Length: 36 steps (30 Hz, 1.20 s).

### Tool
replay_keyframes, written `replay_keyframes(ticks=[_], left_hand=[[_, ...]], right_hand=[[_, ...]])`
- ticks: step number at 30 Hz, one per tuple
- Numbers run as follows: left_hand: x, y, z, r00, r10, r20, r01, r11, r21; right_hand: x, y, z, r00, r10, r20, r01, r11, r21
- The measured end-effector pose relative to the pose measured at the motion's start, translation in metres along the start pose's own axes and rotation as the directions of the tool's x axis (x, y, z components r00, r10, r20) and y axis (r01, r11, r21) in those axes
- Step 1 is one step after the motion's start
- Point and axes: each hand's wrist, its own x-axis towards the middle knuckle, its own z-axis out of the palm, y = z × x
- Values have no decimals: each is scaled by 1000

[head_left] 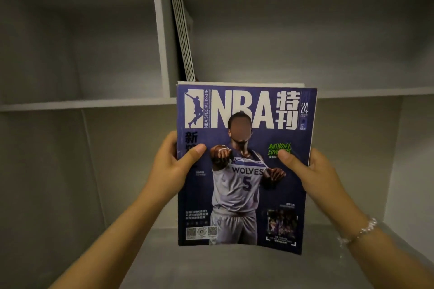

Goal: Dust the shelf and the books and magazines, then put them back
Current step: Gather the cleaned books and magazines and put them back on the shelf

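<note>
Magazines [244, 166], a blue-covered stack, held upright in the air before the grey shelf [89, 103] | left hand [173, 166] pinches the stack's left edge, thumb on cover | right hand [314, 173] pinches its right edge likewise | more magazines [184, 37] lean against the upper compartment's left wall

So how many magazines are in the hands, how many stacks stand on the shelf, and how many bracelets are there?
Blue NBA magazine, held by left hand and right hand: 1
Leaning stack of magazines on the shelf: 1
Bracelet: 1
Total: 3
</note>
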Motion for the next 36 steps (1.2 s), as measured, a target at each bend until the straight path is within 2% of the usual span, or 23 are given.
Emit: replay_keyframes(ticks=[5, 10, 15, 19, 22, 25, 29, 36], left_hand=[[54, 40, 13, 993, 111, -32, -112, 994, -16], [97, 65, 22, 992, 112, -62, -116, 990, -78], [143, 90, 31, 979, 172, -106, -180, 981, -71], [179, 108, 39, 967, 169, -192, -185, 980, -67], [204, 114, 42, 945, 187, -269, -207, 977, -48], [223, 116, 48, 915, 241, -323, -249, 968, 17], [244, 106, 59, 872, 314, -375, -262, 947, 184], [271, 77, 71, 814, 329, -479, -127, 905, 405]], right_hand=[[54, -44, -5, 997, -79, -11, 80, 996, 41], [99, -68, -8, 994, -112, -11, 112, 991, 74], [149, -92, -14, 992, -128, -19, 129, 989, 79], [189, -111, -14, 989, -144, 13, 142, 985, 98], [218, -109, -14, 991, -115, 68, 111, 993, 50], [250, -97, -7, 995, -41, 87, 41, 999, 5], [290, -77, 15, 994, 50, 99, -55, 997, 46], [357, -29, 58, 975, 175, 139, -183, 982, 44]])
